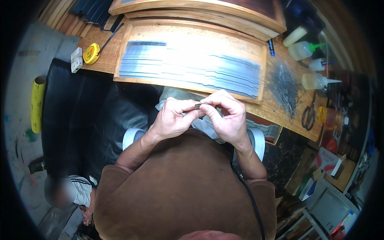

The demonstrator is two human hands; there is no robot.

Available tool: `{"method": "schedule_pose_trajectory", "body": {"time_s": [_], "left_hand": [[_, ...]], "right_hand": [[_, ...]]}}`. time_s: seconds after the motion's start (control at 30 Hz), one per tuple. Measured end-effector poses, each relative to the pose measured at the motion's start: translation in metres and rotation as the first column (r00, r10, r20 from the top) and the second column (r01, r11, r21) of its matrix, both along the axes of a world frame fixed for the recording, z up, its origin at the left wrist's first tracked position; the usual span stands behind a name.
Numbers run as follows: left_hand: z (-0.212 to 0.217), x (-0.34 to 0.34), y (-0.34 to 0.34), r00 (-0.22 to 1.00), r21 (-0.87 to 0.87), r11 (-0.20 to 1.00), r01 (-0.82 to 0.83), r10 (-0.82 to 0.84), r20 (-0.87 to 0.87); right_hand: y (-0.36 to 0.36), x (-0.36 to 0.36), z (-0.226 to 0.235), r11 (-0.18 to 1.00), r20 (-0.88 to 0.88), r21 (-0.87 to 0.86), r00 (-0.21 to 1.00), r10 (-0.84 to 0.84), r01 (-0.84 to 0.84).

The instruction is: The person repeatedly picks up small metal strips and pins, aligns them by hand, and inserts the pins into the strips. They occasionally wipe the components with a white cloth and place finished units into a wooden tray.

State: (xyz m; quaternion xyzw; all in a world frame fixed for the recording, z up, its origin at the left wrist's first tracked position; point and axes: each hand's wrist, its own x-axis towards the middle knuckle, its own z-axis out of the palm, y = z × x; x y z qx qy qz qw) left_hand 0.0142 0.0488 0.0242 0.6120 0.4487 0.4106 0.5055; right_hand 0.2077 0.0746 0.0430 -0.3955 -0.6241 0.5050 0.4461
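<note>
My left hand (173,118) and my right hand (226,116) meet in front of my chest, fingertips pinched together on a small dark piece (197,106). The piece is mostly hidden by my fingers, so its shape is hard to tell. Both hands hover just below the near edge of a shallow wooden tray (192,30) that holds several grey metal strips (188,68) laid side by side.
A pile of thin metal pins (285,86) lies right of the tray, with scissors (309,115) and glue bottles (304,50) beyond. A yellow tape measure (91,53) sits at the bench's left end. A black seat (76,116) and a yellow roll (37,104) are at left.
</note>
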Motion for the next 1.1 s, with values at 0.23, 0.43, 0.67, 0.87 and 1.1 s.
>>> {"method": "schedule_pose_trajectory", "body": {"time_s": [0.23, 0.43, 0.67, 0.87, 1.1], "left_hand": [[0.008, 0.015, 0.001, 0.996, -0.095, 0.995, -0.008, 0.016, 0.084], [-0.015, 0.017, 0.0, 0.973, -0.112, 0.991, -0.078, 0.1, 0.209], [-0.015, 0.035, -0.005, 0.959, -0.291, 0.951, 0.1, -0.014, 0.283], [-0.016, 0.03, -0.01, 0.934, -0.438, 0.855, 0.279, -0.137, 0.329], [-0.013, 0.024, -0.018, 0.985, -0.456, 0.873, 0.171, -0.155, 0.073]], "right_hand": [[-0.003, 0.01, 0.007, 0.99, 0.067, 0.083, 0.991, -0.119, 0.113], [0.02, 0.105, 0.055, 0.854, 0.244, 0.327, 0.837, -0.49, 0.405], [0.001, 0.106, 0.053, 0.953, 0.394, 0.142, 0.868, -0.301, 0.266], [-0.021, 0.048, 0.001, 0.945, 0.035, -0.328, 0.999, 0.006, 0.006], [-0.035, 0.03, -0.03, 0.976, 0.043, -0.216, 0.999, -0.025, 0.033]]}}
